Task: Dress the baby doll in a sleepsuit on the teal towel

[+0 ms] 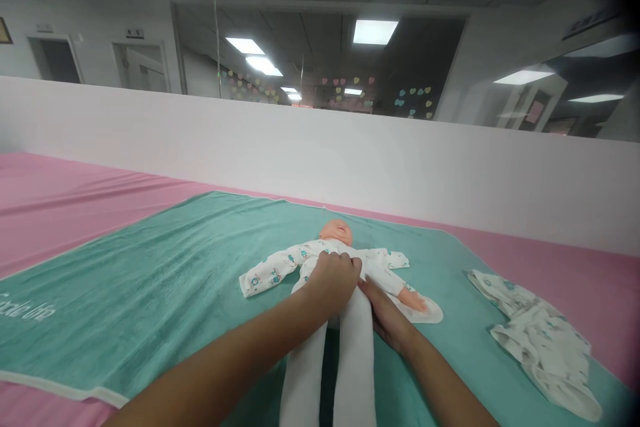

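Note:
A baby doll (337, 232) lies face up on a teal towel (175, 280), its head away from me. It wears a white top (280, 267) with a small coloured print, sleeves spread to both sides. My left hand (335, 280) is closed in a fist at the doll's front, over white cloth. Lower and to the right, my right hand (387, 317) bends its fingers against the cloth at the doll's side; the fingertips are partly hidden. Two long white trouser legs (353, 360) stretch from there towards me. A bare doll limb (413, 299) pokes out at right, on white cloth.
A crumpled white printed baby garment (545, 340) lies at the right of the towel. Pink cloth (75, 193) surrounds the towel. Behind runs a low white wall (300, 147), with a large mirror or window (320, 60) above it.

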### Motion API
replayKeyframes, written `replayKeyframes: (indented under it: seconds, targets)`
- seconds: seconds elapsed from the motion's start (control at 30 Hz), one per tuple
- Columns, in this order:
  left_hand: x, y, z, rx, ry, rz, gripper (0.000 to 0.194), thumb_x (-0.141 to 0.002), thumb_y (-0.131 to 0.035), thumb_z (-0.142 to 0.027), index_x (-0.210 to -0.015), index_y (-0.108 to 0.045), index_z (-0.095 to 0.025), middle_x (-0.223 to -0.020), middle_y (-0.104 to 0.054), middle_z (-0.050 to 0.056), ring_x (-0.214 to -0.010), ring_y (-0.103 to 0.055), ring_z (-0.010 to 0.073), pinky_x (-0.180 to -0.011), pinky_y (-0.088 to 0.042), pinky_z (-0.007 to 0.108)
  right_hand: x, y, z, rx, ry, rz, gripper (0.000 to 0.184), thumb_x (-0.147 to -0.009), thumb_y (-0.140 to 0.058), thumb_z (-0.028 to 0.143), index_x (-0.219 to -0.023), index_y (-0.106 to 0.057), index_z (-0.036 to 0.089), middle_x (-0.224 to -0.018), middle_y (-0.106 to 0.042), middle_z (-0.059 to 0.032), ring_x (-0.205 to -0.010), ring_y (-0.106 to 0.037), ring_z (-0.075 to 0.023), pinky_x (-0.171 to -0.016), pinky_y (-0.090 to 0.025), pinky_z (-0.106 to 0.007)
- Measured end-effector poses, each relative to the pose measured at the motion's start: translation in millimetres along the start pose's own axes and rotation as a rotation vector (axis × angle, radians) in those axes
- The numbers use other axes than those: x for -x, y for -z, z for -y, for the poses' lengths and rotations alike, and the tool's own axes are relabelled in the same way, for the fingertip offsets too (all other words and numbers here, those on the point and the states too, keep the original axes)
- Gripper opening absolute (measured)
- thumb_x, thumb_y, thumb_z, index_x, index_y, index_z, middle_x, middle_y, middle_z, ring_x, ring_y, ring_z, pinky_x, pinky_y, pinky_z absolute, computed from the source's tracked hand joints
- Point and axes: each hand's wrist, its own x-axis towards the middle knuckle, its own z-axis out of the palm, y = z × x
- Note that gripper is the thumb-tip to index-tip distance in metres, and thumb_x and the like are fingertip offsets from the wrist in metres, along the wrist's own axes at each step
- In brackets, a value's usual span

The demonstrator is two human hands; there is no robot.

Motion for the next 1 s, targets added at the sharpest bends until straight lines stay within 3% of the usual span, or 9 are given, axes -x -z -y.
replayKeyframes:
  seconds: [0.27,0.6,0.8,1.0]
  targets:
    - [0.7,5.4,-1.9,-0.016,0.004,0.044,0.023,-0.073,-0.050,-0.018,-0.095,-0.045,-0.014,-0.082,-0.055,0.010,-0.070,-0.054,0.0213,-0.059,-0.039,0.032,6.3,-12.5,10.5,-0.008,-0.025,-0.073,0.049,-0.077,-0.058,0.047,-0.120,-0.050,0.024,-0.110,-0.064,-0.0059,-0.094,-0.060,-0.0222,-0.079,-0.049,-0.036]
    - [4.2,5.7,-5.8,-0.003,0.003,-0.019,0.018,-0.075,-0.046,-0.014,-0.093,-0.046,-0.013,-0.079,-0.054,0.010,-0.069,-0.055,0.0223,-0.059,-0.039,0.034,-2.0,-0.4,-0.9,0.016,0.048,-0.019,0.046,-0.077,-0.057,0.045,-0.117,-0.052,0.023,-0.100,-0.065,-0.0048,-0.093,-0.058,-0.0218,-0.081,-0.047,-0.035]
    - [5.4,7.5,-11.4,-0.008,0.011,-0.021,0.016,-0.078,-0.042,-0.012,-0.092,-0.048,-0.011,-0.077,-0.054,0.010,-0.070,-0.055,0.0235,-0.060,-0.039,0.034,-4.8,6.0,-6.4,0.044,0.018,-0.007,0.042,-0.079,-0.055,0.046,-0.114,-0.053,0.023,-0.093,-0.066,-0.0028,-0.087,-0.059,-0.0197,-0.079,-0.046,-0.034]
    - [5.0,6.4,-11.7,-0.004,0.017,-0.031,0.016,-0.078,-0.041,-0.012,-0.092,-0.049,-0.010,-0.077,-0.054,0.011,-0.070,-0.056,0.0248,-0.057,-0.040,0.035,-3.3,-0.4,-2.4,0.075,0.055,-0.014,0.040,-0.080,-0.054,0.045,-0.113,-0.054,0.024,-0.099,-0.065,-0.0028,-0.092,-0.057,-0.0200,-0.081,-0.045,-0.033]
